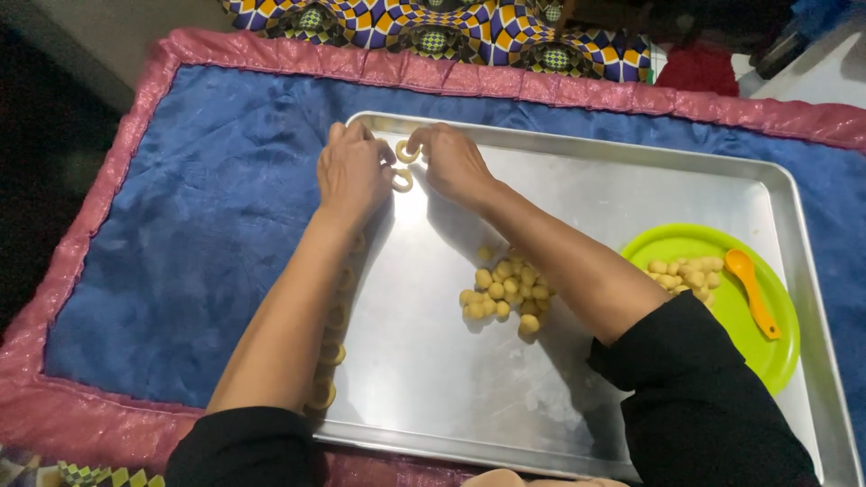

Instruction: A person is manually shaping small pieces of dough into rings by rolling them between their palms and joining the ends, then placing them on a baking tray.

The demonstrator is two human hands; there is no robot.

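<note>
Head camera looks down on a metal baking tray (631,194) lying on a blue quilted mat (198,243) with a pink border; no packages or labels show. Up at the tray's far left corner, the right hand (456,162) pinches a curved dough ring (407,151) between its fingertips, fingers curled close. The left hand (352,171) sits just beside it, fingers bent down, touching a second dough ring (402,180) on the tray. More rings (330,353) run along the tray's left edge, partly hidden by the left forearm. Mid-tray lies a heap of small dough balls (505,290). A green plate (722,307) at the right holds more balls and an orange spoon (751,290).
</note>
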